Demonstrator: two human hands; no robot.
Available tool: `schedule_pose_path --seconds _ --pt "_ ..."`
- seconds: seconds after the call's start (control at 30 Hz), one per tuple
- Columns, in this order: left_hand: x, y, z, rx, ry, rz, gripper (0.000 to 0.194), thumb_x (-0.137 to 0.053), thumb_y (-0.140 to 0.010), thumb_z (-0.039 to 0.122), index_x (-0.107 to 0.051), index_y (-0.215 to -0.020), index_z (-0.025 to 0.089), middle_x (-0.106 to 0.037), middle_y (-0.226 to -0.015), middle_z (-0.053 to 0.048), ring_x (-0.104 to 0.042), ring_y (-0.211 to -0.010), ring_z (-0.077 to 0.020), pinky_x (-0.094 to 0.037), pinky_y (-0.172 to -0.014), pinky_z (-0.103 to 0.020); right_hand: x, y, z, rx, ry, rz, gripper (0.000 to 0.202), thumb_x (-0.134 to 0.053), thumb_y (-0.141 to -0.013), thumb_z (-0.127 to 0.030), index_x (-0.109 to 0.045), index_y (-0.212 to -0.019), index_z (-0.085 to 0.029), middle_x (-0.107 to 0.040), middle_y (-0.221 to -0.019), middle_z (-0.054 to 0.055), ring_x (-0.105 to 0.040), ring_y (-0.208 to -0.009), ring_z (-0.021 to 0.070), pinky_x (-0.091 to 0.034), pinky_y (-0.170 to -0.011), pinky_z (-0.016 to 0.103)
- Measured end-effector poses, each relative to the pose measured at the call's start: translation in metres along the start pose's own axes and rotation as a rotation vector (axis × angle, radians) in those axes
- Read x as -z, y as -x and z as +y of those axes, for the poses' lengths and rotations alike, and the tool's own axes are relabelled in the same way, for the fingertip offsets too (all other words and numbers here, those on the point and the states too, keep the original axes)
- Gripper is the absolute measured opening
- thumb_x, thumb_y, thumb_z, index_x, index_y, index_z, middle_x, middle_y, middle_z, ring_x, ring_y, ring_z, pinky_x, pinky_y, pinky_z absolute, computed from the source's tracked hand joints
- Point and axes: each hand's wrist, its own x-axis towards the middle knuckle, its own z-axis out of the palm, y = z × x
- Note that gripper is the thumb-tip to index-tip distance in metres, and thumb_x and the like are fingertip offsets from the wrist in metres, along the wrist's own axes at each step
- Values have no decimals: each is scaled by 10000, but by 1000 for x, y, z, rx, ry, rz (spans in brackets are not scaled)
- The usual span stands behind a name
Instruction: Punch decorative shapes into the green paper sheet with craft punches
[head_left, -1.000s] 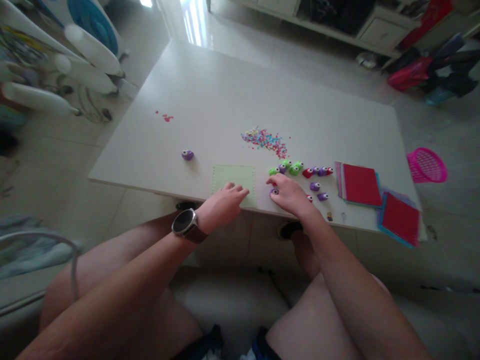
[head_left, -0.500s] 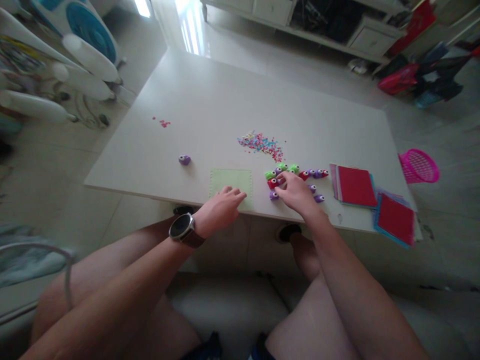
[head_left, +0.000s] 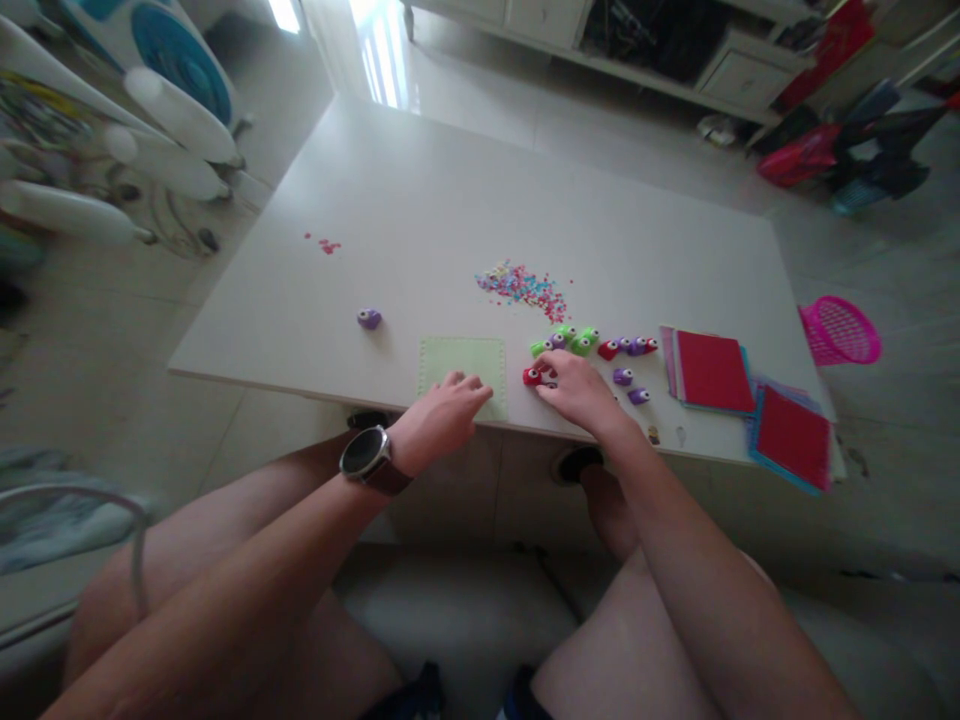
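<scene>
The small red plastic punch-like piece with a round eye-like spot [head_left: 531, 377] sits at the left side of the right hand's [head_left: 576, 386] fingertips, just right of the pale green square sheet with a dotted border [head_left: 461, 354] at lower centre; its long axis seems to run across the frame. The right hand is nearer — its grip is drawn in, thumb and fingers closed on the piece. The left hand [head_left: 442, 414] rests on the sheet, fingers loosely spread, its grip clasping nothing visible. On the white rectangular worktop [head_left: 450, 180] I count one such sheet, two stacks of coloured square paper [head_left: 712, 370], one multicoloured confetti heap [head_left: 525, 287], four bright green plastic pieces [head_left: 566, 332], about six purple plastic pieces [head_left: 368, 319] and three red — the right hand may hide more.
</scene>
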Motion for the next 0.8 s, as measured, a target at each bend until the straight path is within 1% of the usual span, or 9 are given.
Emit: schedule_pose_path --seconds 0.1,0.27,0.4,0.53,0.6,0.73,0.8 --pt "-1 0 -1 0 3 0 397 -527 -888 64 -609 -1259 178 -628 -1295 -134 -503 -1268 -301 -521 -1050 -457 0 1 1 -10 71 12 206 -663 -850 -102 -696 -1037 -181 -719 -1108 91 -652 -960 217 -471 -834 315" --pt "-4 -1 -3 -2 3 6 389 -559 -886 79 -615 -1250 204 -632 -1294 -119 -501 -1295 -291 -518 -1060 -444 1 1 9 -92 112 -4 121 -693 -854 -136 -705 -956 -198 -738 -1040 73 -670 -941 228 -473 -813 327" --pt "-4 -1 -3 -2 2 7 371 -545 -896 81 -621 -1242 192 -632 -1291 -123 -510 -1265 -286 -516 -1060 -443 13 2 19 -187 143 67 139 -730 -828 -162 -722 -959 -206 -761 -1043 78 -689 -956 252 -493 -820 341" --pt "-3 -1 -2 0 5 -3 382 -533 -893 59 -622 -1242 186 -628 -1298 -123 -509 -1258 -290 -517 -1053 -436 25 4 32 -298 142 140 162 -659 -877 -146 -740 -1012 -184 -771 -1027 105 -705 -951 273 -519 -846 372" --pt "-2 0 -1 12 -1 6 381 -542 -889 54 -619 -1239 183 -612 -1333 -128 -508 -1256 -292 -522 -1041 -432 24 3 37 -285 139 160 223 -639 -886 -125 -745 -1079 -159 -770 -1089 128 -708 -1019 288 -528 -910 391" --pt "-2 2 2 43 -30 27 373 -552 -885 45 -613 -1227 180 -576 -1391 -140 -506 -1242 -289 -534 -1011 -429 15 0 36 -154 91 148 336 -619 -904 -107 -734 -1217 -144 -726 -1306 150 -676 -1201 293 -506 -1047 397" --pt "-2 2 5 56 -47 23 368 -537 -893 39 -614 -1223 182 -582 -1377 -141 -505 -1233 -290 -539 -1002 -439 10 -2 33 -133 71 120 338 -604 -929 -126 -735 -1238 -164 -724 -1319 141 -674 -1216 288 -500 -1064 398"
